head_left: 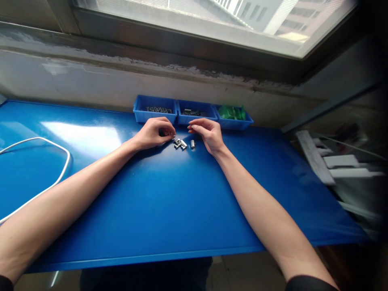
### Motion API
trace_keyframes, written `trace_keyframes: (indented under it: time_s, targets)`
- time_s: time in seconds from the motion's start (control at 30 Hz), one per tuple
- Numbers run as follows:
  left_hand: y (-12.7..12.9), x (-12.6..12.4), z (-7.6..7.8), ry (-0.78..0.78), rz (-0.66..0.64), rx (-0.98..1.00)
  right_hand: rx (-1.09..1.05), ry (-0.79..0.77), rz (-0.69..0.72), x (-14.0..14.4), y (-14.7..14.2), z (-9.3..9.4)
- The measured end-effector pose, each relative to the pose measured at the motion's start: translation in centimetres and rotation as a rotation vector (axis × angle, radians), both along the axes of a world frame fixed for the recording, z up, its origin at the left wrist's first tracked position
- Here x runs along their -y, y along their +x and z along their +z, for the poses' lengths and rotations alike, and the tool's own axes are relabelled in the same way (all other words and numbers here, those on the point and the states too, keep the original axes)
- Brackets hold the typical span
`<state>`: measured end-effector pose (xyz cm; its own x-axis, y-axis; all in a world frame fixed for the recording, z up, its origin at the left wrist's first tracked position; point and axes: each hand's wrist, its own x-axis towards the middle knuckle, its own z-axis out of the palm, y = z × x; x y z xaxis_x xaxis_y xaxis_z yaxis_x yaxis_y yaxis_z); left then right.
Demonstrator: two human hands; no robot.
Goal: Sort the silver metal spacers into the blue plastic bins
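Observation:
Several small silvery metal cylinders (pixel 183 144) lie in a loose cluster on the blue tabletop (pixel 182 194). One more metal cylinder (pixel 192 144) stands apart, just right of the cluster. My left hand (pixel 154 132) is at the cluster's left edge, thumb and fingertips pinched together; what they hold, if anything, is too small to name. Above the lone cylinder, my right hand (pixel 207 132) has its thumb and forefinger closed in a pinch. Whatever may be between those fingertips cannot be made out.
Behind my hands, three blue bins stand in a row: the left bin (pixel 139 116) with screw-like metal parts, the middle bin (pixel 182 119) with metal pieces, the right bin (pixel 236 124) with green packets (pixel 232 112). A white cable (pixel 65 163) loops at left.

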<state>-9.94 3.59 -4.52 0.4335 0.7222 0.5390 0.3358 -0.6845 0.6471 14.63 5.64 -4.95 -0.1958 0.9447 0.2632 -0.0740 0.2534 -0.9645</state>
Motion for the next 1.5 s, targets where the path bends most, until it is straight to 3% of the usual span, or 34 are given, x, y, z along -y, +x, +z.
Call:
trace_keyframes:
  time_s: [0.5,0.6,0.8,0.93,1.07,1.17,1.3,1.4,1.5]
  targets:
    - [0.0,0.2,0.4,-0.159,0.033,0.083,0.042,-0.052,0.012,0.1,0.0,0.3]
    - [0.2,0.0,0.4,-0.168,0.085,0.211,0.059,-0.047,0.012,0.1,0.0,0.3]
    - [0.0,-1.5,0.5,-0.132,0.350,0.580,0.065,-0.045,0.023,0.0,0.1,0.3]
    - [-0.4,-2.1,0.5,-0.200,0.317,0.635,0.079,-0.042,0.019,0.0,0.1,0.3]
    - [-0.3,-1.4,0.6,-0.128,0.260,0.533,0.073,-0.045,0.021,0.0,0.1,0.3]
    - [0.0,-0.3,0.8,-0.043,0.200,0.281,0.077,-0.038,0.013,0.0,0.1,0.3]
    - [0.4,0.8,0.9,0.049,-0.024,-0.097,0.118,-0.026,-0.032,-0.1,0.1,0.2]
    - [0.8,0.9,0.6,0.064,-0.142,-0.264,0.136,-0.011,-0.061,-0.3,0.1,0.1]
    - [1.1,0.8,0.2,0.099,-0.155,-0.358,0.157,0.030,-0.112,-0.4,0.0,0.0]
